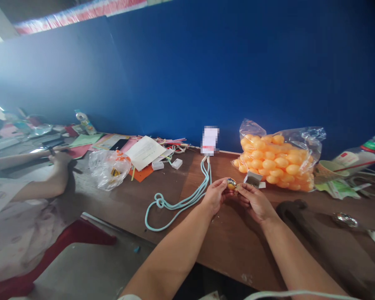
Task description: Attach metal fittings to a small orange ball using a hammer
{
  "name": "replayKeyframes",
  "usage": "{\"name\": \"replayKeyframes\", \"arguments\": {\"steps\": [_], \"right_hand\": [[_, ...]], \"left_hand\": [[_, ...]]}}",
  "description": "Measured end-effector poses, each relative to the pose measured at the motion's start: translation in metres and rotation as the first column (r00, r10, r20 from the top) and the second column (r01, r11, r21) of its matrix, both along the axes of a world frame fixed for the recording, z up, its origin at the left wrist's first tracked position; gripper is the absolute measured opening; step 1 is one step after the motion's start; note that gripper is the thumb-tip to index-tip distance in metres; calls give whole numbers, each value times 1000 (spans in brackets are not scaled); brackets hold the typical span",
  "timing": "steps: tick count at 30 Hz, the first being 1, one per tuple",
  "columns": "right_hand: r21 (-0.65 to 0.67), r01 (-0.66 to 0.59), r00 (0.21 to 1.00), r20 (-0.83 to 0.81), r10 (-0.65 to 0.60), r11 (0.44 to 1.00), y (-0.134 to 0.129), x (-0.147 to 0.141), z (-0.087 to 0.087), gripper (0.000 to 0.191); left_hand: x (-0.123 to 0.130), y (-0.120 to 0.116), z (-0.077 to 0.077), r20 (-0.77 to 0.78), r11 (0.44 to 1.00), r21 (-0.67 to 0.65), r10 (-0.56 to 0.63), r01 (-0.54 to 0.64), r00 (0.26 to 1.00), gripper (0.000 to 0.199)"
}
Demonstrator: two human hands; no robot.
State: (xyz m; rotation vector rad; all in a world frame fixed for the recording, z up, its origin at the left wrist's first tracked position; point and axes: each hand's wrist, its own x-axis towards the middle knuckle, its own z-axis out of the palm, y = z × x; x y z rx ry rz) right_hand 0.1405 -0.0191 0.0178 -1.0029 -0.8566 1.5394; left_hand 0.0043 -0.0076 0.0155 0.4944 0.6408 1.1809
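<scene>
My left hand (215, 195) is closed round a small, shiny, rounded gold-and-silver object (231, 183), held just above the brown table. Thumb and fingertips of my right hand (255, 203) pinch the object's right end; the exact part between them is too small to make out. Just behind my right hand stands a small open carton (253, 179) with its flap up. Beyond it lies a clear plastic bag (275, 160) full of orange, egg-shaped plastic pieces. To the left of my hands, a looped pale-blue cord (175, 205) runs up to a white card (210, 146).
A blue partition (206, 71) closes off the table's back. Papers (145, 152), a crumpled plastic bag (109, 168) and a bottle (85, 121) lie leftward, where another person's forearm (40, 187) rests. Rightward are a shiny metallic object (345, 219) and a paper cup (326, 168).
</scene>
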Motion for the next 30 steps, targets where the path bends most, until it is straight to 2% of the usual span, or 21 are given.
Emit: {"name": "replayKeyframes", "arguments": {"steps": [14, 30], "right_hand": [[21, 22, 998, 60, -23, 1000, 0, 0, 1, 30], [24, 15, 999, 47, -16, 1000, 1, 0, -3, 29]], "left_hand": [[-1, -1, 1, -13, 1000, -4, -9, 9, 1000, 23], [0, 0, -1, -27, 1000, 7, 5, -5, 1000, 24]]}}
